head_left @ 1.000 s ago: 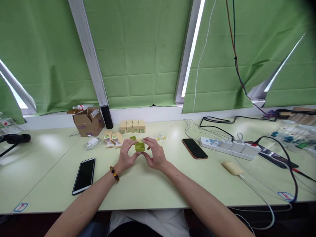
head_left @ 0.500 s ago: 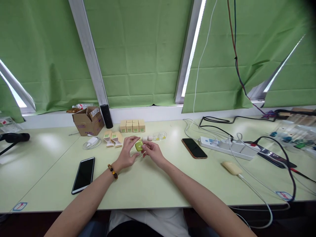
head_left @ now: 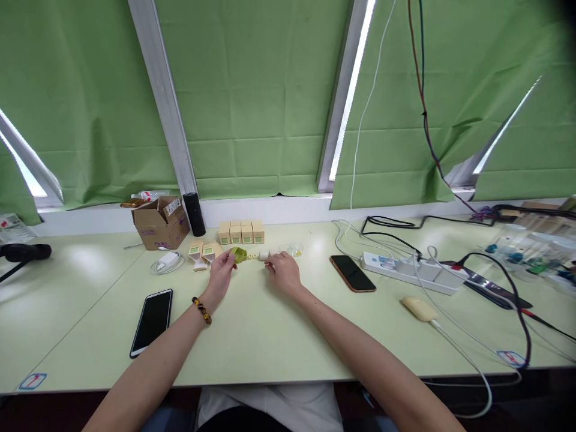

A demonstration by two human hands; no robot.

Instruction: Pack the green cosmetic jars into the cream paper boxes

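A small green case-like object [head_left: 239, 255] with rounded edges is pinched in the fingers of my left hand [head_left: 219, 277], just above the table. My right hand [head_left: 284, 273] reaches over the tabletop with its fingers drawn together beside a small white cylinder [head_left: 264, 255]; what its fingertips grip, if anything, is hidden. Tiny yellow marks lie between the green object and the cylinder. Clear round pieces [head_left: 294, 248] stand just behind my right hand. Behind my left hand are opened kraft-paper boxes [head_left: 197, 255], and farther back is a row of several closed kraft boxes [head_left: 241, 232].
A white-edged phone [head_left: 152, 321] lies left of my left forearm, another phone [head_left: 353, 273] to the right. A white power strip [head_left: 411, 272] with tangled cables covers the right side. A cardboard box [head_left: 161, 223], black cylinder [head_left: 194, 214] and white charger [head_left: 168, 261] sit at back left.
My hands have moved apart. The green object stays with my left hand, which has shifted left and tilted it; my right hand has let go of it and moved to the white cylinder.
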